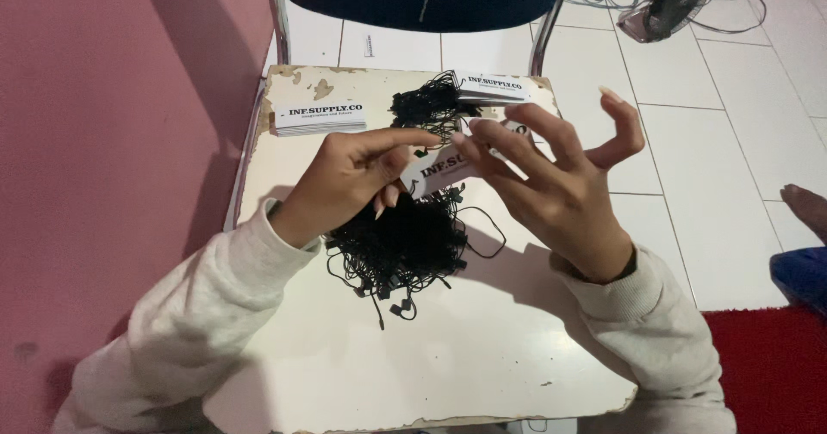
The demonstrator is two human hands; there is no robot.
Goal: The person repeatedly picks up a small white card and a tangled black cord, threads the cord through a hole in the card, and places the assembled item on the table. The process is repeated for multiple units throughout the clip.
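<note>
We pinch one white card tag (441, 169) between both hands at the frame's centre.

Our left hand (349, 180) has a narrow grip on its near end; our right hand (556, 180) steadies the far end, its other fingers spread wide. Below, a heap of black string loops (401, 244) covers the tabletop (448, 356). A white tag stack (320, 117) sits upper left, and a strung bundle of tags (489, 87) lies top centre.

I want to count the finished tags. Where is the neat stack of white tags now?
In the head view, the stack of white tags lies at the far left of the small table, left of the black strings and beyond the left hand.
</note>
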